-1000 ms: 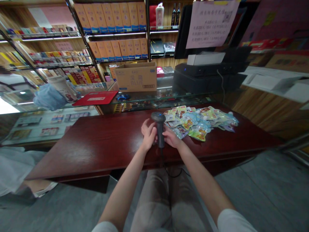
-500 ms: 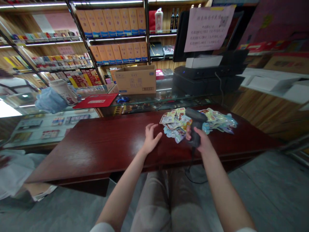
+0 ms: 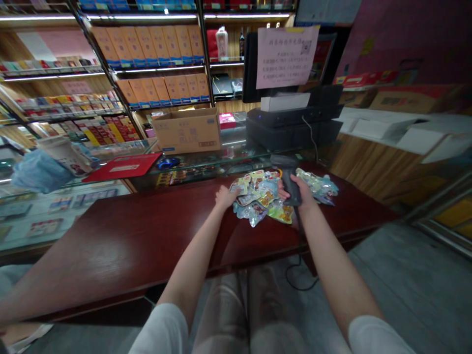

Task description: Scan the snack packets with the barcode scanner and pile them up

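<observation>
My right hand [image 3: 300, 191] is wrapped round the handle of a black barcode scanner [image 3: 286, 167], whose head points left above the packets. A cord runs down from the scanner's grip. My left hand [image 3: 225, 197] is at the left edge of a loose pile of small shiny snack packets [image 3: 263, 191], its thumb and fingers closed on the nearest packet [image 3: 240, 187]. Part of that packet is hidden by the fingers. More packets [image 3: 319, 186] lie right of the scanner. All rest on the dark red wooden desk [image 3: 147, 231].
Behind the desk is a glass counter with a red folder [image 3: 123, 166], a blue mouse [image 3: 168, 162], an open cardboard box [image 3: 187, 132] and a monitor with a paper notice [image 3: 286, 58]. A cup [image 3: 64, 155] and blue cloth [image 3: 40, 170] stand left. White boxes [image 3: 383, 125] are at right.
My left hand has moved from open above the desk onto the pile's left edge and closed on a packet. The scanner stays in my right hand. The view has shifted right.
</observation>
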Demonstrator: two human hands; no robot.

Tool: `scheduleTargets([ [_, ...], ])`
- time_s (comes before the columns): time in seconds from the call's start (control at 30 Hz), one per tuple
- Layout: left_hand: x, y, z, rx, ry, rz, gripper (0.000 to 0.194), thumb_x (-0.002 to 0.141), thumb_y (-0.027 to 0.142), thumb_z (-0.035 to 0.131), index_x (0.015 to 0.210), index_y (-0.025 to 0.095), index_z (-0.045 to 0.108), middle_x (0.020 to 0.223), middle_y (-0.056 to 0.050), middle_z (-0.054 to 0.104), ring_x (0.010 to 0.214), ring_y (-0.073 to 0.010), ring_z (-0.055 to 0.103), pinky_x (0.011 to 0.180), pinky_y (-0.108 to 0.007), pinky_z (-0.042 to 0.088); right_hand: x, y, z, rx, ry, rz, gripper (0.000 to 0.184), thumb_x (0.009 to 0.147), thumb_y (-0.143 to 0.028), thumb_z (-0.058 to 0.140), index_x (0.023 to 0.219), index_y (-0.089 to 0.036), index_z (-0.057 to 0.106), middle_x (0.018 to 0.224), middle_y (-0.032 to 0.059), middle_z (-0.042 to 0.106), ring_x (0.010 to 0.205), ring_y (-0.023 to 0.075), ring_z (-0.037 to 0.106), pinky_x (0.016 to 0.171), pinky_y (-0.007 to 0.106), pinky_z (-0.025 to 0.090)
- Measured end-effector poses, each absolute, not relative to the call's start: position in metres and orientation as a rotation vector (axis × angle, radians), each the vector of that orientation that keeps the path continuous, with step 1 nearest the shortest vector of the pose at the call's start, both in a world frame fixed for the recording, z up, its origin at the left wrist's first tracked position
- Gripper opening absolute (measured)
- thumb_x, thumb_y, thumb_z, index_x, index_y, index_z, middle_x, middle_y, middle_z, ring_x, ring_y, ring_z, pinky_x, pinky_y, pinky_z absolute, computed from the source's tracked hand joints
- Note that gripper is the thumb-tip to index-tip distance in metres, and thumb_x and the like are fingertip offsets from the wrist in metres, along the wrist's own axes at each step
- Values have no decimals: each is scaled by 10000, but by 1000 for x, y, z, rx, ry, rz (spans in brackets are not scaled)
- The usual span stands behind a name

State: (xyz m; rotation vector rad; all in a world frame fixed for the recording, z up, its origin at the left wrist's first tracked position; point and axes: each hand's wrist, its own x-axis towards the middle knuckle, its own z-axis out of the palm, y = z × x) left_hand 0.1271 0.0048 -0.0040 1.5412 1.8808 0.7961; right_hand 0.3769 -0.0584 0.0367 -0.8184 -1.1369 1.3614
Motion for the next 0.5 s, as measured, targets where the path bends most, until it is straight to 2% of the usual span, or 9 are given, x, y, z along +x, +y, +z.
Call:
scheduleTargets([
  [0.1,124,18,-8,1572,1934,692,657,680,547,807,1126,114,594,1372,-304,563,1344,-477,465,1050,-516,374,384,-42,31,-782,-1203,1459,422,689,-637,621,729,-238,491,569,-38,469,378,71,209,380,260,266],
  [0.23,110,29,-27,1621,1765,724,441,645,531,832,816,184,621,1032,-189,726,1107,-408,653,922,-436,461,393,-40,15,-726,-1240,1534,423,704,-631,635,668,-248,457,510,-62,374,374,82,202,373,265,273],
  [0.3,103,31,-35,1538,1669,912,414,609,434,872,807,194,598,942,-136,728,999,-346,690,856,-388,489,395,-44,10,-711,-1231,1541,409,722,-621,624,683,-250,459,522,-59,380,381,86,197,379,270,279],
  [0.4,95,33,-44,1398,1599,1209,487,546,281,895,882,197,552,948,-92,714,915,-269,689,822,-355,502,394,-52,10,-723,-1182,1492,384,718,-604,619,773,-241,509,565,-55,412,388,83,187,385,266,265],
  [0.5,90,34,-46,1239,1494,1399,452,560,259,859,861,194,528,927,-75,699,869,-232,675,830,-355,506,395,-57,14,-788,-1128,1377,413,693,-613,606,870,-245,546,595,-45,426,398,97,244,396,275,292],
])
